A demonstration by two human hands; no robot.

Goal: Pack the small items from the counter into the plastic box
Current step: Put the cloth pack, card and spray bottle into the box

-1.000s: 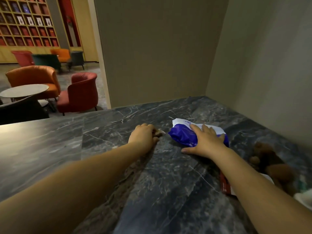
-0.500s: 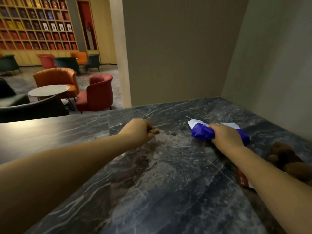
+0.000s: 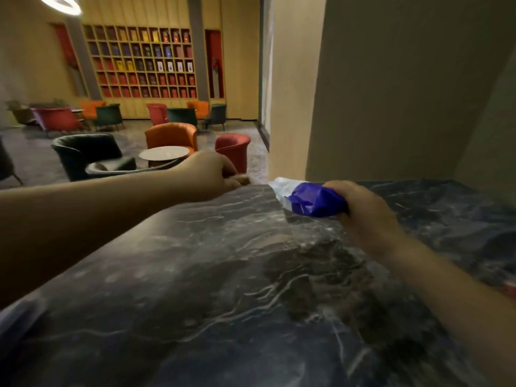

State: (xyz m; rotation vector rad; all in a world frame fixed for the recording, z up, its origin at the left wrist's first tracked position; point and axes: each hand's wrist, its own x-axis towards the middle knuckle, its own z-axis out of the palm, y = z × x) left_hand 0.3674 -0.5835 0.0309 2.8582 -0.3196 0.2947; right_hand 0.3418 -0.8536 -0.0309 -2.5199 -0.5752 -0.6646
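Observation:
My right hand (image 3: 365, 219) is closed around a blue and white plastic packet (image 3: 304, 198), held just above the dark marble counter (image 3: 223, 289). My left hand (image 3: 209, 174) is closed on a small brown item (image 3: 242, 180) whose tip pokes out past the fingers, near the counter's far edge. What the brown item is cannot be made out. The plastic box is not in sight.
A beige pillar and wall (image 3: 391, 93) rise behind the counter's far right corner. A red object (image 3: 509, 289) peeks in at the right edge. Beyond the counter lies a lounge with armchairs (image 3: 173, 135) and a round table (image 3: 164, 153).
Both hands have lifted off the counter with their items. The right hand went from lying flat on the packet to gripping it. The view has swung up and left; the brown plush is out of frame.

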